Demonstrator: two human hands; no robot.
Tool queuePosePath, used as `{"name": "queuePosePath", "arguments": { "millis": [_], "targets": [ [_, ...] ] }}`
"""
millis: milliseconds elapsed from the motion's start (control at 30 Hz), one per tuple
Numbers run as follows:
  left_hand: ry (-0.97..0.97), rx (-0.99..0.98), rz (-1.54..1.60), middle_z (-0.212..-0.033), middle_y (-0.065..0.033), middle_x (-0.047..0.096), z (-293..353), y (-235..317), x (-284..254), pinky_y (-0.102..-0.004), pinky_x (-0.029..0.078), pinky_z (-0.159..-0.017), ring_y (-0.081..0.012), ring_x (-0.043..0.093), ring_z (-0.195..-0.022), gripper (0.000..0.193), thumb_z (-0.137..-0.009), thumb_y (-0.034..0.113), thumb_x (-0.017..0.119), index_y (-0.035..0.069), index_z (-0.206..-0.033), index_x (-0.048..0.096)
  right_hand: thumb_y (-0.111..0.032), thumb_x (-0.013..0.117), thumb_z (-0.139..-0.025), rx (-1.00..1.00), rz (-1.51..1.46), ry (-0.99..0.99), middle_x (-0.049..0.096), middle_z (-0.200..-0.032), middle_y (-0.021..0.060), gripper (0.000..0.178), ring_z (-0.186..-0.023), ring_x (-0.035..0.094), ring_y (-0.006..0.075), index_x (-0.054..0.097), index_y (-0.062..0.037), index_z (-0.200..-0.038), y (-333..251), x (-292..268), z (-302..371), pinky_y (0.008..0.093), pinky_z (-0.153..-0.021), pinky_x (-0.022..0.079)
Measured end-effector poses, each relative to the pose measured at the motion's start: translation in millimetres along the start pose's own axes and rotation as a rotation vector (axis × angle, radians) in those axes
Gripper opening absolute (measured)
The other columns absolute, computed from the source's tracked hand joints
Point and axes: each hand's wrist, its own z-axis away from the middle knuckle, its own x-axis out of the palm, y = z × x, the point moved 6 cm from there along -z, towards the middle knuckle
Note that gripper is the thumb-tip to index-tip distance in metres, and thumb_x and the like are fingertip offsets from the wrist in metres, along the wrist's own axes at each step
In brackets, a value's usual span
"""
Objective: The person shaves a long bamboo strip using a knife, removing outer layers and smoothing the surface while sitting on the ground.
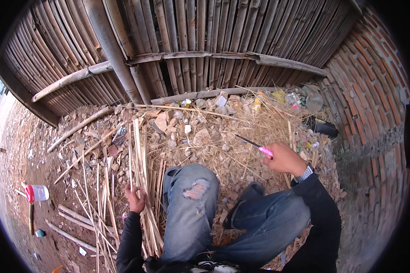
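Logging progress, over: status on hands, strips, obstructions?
Right hand grips pink-handled knife, blade clear of strips. Left hand at pale strips, grip unclear. Rubble and straw strewn ahead.

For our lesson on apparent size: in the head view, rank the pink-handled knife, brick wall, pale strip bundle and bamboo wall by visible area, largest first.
1. Bamboo wall
2. Brick wall
3. Pale strip bundle
4. Pink-handled knife

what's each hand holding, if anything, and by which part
The right hand grips a knife by its pink handle. The left hand is at the pale strips; any grip is unclear.
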Motion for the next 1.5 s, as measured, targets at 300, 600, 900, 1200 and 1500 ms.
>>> {"name": "queuePosePath", "arguments": {
  "millis": [300,600,900,1200,1500],
  "targets": [
    [0.003,0.041,0.975,-0.104,-0.0127,0.071,-105,163,-167,-0.0332,0.062,-0.078,-0.019,0.073,-0.088,0.027,-0.113,0.02,0.05,0.01,-0.137,0.042,-0.021,0.071,-0.086,0.025,-0.103,0.068,0.064,-0.074,0.0258,0.026,-0.074,0.065,0.0471,0.062,0.0032,-0.084,-17,-17,8,0.0537,-0.072,0.05],
    [-0.339,0.161,0.724,-0.101,-0.0133,0.076,-78,384,-190,-0.0228,0.054,-0.058,-0.0121,0.07,-0.066,0.024,-0.108,0.015,0.061,-0.004,-0.121,0.057,-0.01,0.08,-0.094,-0.231,-1.274,0.25,0.074,-0.099,0.0108,0.035,-0.095,0.072,0.0168,0.048,-0.0102,-0.079,-100,-49,21,0.0336,-0.086,0.061],
    [-0.532,0.174,0.679,-0.093,-0.0124,0.076,-32,403,-105,-0.0273,0.055,-0.058,-0.015,0.074,-0.068,0.022,-0.109,0.015,0.059,-0.006,-0.114,0.064,-0.006,0.075,-0.097,-0.16,-1.643,0.308,0.075,-0.101,0.0114,0.02,-0.094,0.077,0.0229,0.063,0.0002,-0.111,-116,-30,6,0.0337,-0.077,0.067],
    [-0.137,0.212,0.149,-0.137,-0.0299,0.061,-52,310,-145,-0.0452,0.045,-0.111,-0.0428,0.059,-0.13,0.053,-0.108,0.035,0.057,-0.006,-0.142,0.055,-0.01,0.075,-0.098,-0.066,-1.651,0.189,0.076,-0.102,0.0114,0.018,-0.093,0.077,0.0197,0.068,0.0002,-0.111,-89,-15,-2,0.0331,-0.078,0.067],
    [-0.675,0.168,0.576,-0.085,-0.006,0.07,-20,484,-99,-0.0301,0.052,-0.06,-0.0162,0.067,-0.064,0.024,-0.109,0.022,0.059,-0.001,-0.107,0.061,-0.028,0.076,-0.099,-0.18,-1.527,0.057,0.075,-0.1,0.0102,0.03,-0.091,0.075,0.0172,0.069,-0.0008,-0.109,-117,-10,5,0.0283,-0.077,0.063]
  ]
}}
